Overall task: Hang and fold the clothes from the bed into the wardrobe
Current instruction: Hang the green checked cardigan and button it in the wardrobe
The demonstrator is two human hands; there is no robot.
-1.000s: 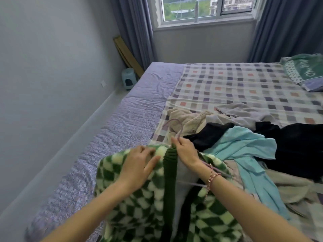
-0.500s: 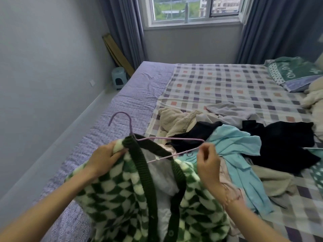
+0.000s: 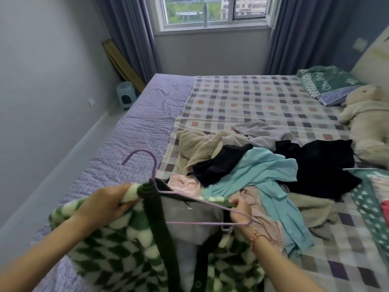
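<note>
Dressing the checked cardigan [image 3: 117,249] onto the purple hanger [image 3: 155,171] seems the step in hand; left hand [image 3: 105,204] clamps the collar just below the hook; right hand [image 3: 240,211] pinches the other shoulder against the wire; next, draw that shoulder over the bare tip beyond that grip.

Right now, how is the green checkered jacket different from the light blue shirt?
The green jacket is fuzzy and checked; the blue shirt is smooth and plain. The left hand and right hand hold the green jacket up, but the blue shirt lies crumpled on the bed. The green jacket has a purple hanger in its neck; the blue shirt has none. Both are clothes.
</note>
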